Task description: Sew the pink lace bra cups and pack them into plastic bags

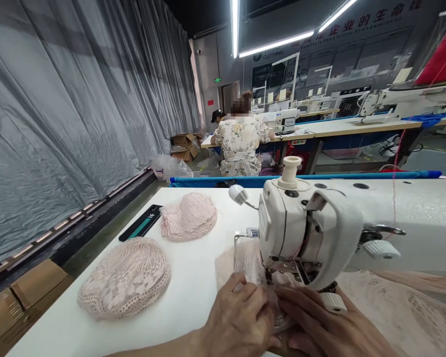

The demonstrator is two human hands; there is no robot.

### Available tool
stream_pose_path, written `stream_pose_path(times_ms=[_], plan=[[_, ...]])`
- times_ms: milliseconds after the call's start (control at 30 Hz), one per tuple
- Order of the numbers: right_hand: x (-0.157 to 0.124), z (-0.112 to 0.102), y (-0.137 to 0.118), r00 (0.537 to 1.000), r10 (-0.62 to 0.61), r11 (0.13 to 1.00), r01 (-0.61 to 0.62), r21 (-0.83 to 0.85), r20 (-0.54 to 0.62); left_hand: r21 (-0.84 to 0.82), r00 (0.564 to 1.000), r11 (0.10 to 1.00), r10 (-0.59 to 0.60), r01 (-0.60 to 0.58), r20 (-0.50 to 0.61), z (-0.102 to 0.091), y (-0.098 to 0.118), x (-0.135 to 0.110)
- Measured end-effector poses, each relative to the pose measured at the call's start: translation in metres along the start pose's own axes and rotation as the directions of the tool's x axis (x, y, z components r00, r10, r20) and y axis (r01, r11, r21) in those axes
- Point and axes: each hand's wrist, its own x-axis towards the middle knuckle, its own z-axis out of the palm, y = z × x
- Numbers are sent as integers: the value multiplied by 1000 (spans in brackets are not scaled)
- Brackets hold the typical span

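Sheer pale fabric (251, 263) under the head of the sewing machine (290, 213), near the surface (193, 282)'s front edge. Left hand (241, 312) bunched, pinching it; right hand (319, 315) over it, fingers together (grip hidden — can't tell). Risk: hands close to the presser foot (269, 276) — a slip could catch a finger, uneven pull could pucker it.

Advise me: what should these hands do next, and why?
I'd probably ease the right hand slightly back while the left hand steadies the sheer pale fabric: the right fingertips appear very close to the needle area under the head of the sewing machine, though exact clearance is hidden.
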Motion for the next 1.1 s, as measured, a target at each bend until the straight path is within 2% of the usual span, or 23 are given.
stream_pose_path(times_ms=[133, 333, 467, 600, 733, 900, 967, 1100], plan=[[4, 2, 6, 992, 13, 999, -18, -37, -126, -9, 999, 999, -31, 32, 26, -1, -8, 9], [0, 3, 6, 999, 20, 996, -23, -88, -33, 14, 999, 999, -36, 37, -26, 3, -10, 11], [-4, 5, 7, 998, 4, 993, -10, -118, -57, 32, 998, 999, -16, 18, -53, 4, -8, 9], [-7, 2, 7, 992, 92, 993, -97, -60, -82, 23, 999, 1000, 7, -6, -45, 3, -5, 6], [-6, -6, 5, 973, 170, 980, -183, -75, -153, 9, 995, 1000, 20, -20, -95, 4, -3, 3], [-8, -11, 1, 969, 213, 971, -223, -81, -123, 51, 990, 998, 39, -32, -133, 7, 0, -1], [-9, -10, -2, 976, 195, 980, -198, -25, -91, 75, 990, 997, 42, -32, -132, 8, 0, -1], [-12, -4, -11, 997, 70, 997, -70, 31, -13, 122, 989, 991, 62, -45, -137, 8, 1, -2]])
